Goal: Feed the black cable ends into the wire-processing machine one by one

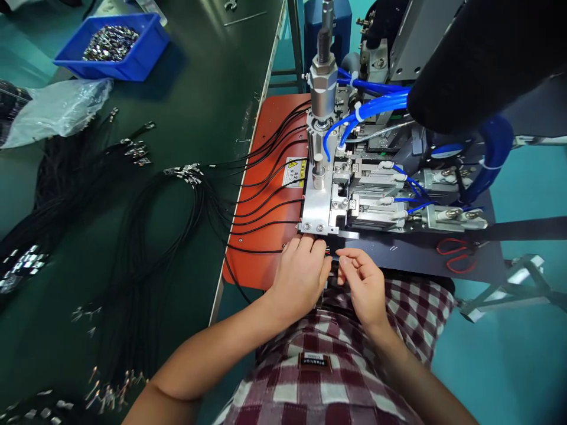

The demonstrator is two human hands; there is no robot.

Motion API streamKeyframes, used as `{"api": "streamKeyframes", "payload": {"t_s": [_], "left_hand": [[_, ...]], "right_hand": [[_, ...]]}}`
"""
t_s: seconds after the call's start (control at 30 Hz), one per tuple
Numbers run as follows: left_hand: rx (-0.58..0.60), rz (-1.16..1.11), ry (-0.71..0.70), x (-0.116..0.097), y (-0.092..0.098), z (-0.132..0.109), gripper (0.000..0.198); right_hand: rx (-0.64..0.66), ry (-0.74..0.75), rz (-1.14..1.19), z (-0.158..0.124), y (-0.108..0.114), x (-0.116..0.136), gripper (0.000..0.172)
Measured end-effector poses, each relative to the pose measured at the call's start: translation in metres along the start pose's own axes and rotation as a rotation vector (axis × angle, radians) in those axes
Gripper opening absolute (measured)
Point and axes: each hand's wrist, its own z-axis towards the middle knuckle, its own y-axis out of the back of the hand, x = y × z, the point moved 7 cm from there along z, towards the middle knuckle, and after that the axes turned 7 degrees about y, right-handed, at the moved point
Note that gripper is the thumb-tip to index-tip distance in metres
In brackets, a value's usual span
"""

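Note:
My left hand [302, 273] is closed around the end of a black cable [257, 251], at the front edge of the machine's orange plate [252, 268]. Thin coloured wire ends poke out past its fingers. Just to the right, my right hand [364, 284] has its thumb and forefinger pinched together close to those wires; whether anything is between them is too small to tell. Above both hands stands the machine's metal press head [319, 200]. Several more black cables run from the table across the orange plate into its left side.
On the dark green table [208, 71] lie cable bundles [177, 236] with metal connectors. A blue bin [146, 53] holds small metal parts, beside a clear plastic bag [66, 109]. Red-handled scissors [456, 254] rest on the dark plate at right. Blue air hoses [385, 106] cross the machine.

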Motion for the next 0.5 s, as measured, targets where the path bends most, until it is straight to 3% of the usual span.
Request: {"api": "streamKeyframes", "payload": {"t_s": [0.27, 0.5], "left_hand": [[0.022, -0.042, -0.083, 0.008, 0.0, -0.005, 0.021], [0.041, -0.026, -0.231, 0.014, -0.009, -0.007, 0.019]], "right_hand": [[0.009, 0.219, -0.383, 0.011, -0.005, 0.015, 0.01], [0.012, 0.377, -0.565, 0.011, -0.01, 0.026, 0.006]]}}
